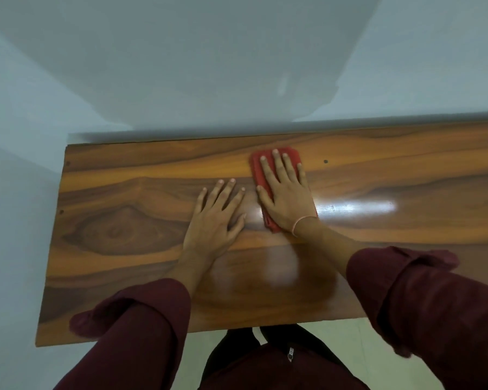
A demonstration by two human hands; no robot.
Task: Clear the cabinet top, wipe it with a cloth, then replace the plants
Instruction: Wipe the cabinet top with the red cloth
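Note:
The glossy wooden cabinet top (124,226) fills the middle of the view, with no plants on it. A folded red cloth (258,164) lies flat on the wood toward the back. My right hand (286,195) presses flat on the cloth, fingers spread and pointing at the wall. My left hand (217,215) rests flat on the bare wood just left of the cloth, fingers apart, holding nothing. Both dark red sleeves are rolled up above the wrists.
A pale wall (181,66) runs along the cabinet's back edge and down its left side. Pale floor (358,342) shows below the front edge. A small dark screw cap (326,161) sits in the wood right of the cloth.

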